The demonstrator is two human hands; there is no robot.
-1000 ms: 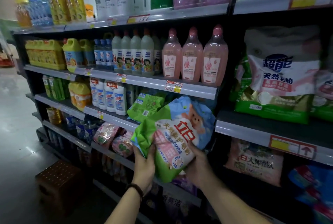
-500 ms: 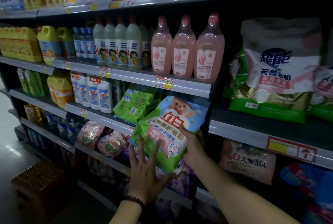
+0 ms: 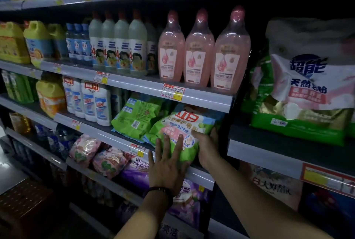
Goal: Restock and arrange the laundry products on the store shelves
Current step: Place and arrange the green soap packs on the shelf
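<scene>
My left hand (image 3: 167, 167) lies flat, fingers straight, on the front of one green detergent bag (image 3: 180, 131) on the shelf (image 3: 107, 136). My right hand (image 3: 208, 148) grips that bag's right edge, thumb across its face. One second green bag (image 3: 136, 119) leans just left of my grip, and three pink bottles (image 3: 199, 50) stand above it

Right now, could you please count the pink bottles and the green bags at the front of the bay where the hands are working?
Pink bottles: 3
Green bags: 2, counting the held bag pressed by the left hand and gripped by the right hand
Total: 5
</scene>
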